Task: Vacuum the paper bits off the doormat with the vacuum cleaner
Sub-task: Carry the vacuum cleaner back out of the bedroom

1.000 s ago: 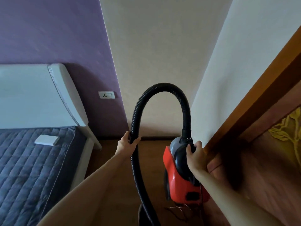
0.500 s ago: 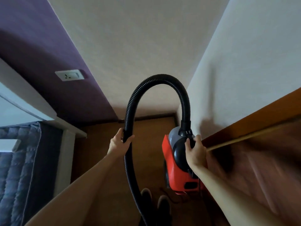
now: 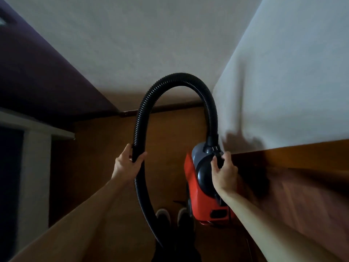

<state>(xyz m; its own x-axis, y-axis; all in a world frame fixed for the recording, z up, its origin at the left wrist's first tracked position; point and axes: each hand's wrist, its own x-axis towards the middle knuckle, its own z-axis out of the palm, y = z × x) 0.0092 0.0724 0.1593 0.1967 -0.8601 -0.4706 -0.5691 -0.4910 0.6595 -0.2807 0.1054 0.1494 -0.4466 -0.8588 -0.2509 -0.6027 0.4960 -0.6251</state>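
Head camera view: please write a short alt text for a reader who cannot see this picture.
A person carries a red vacuum cleaner by its top with the right hand, while the left hand grips its black hose, which arches up between them. Below are a wooden floor and the person's shoes; no doormat is visible.
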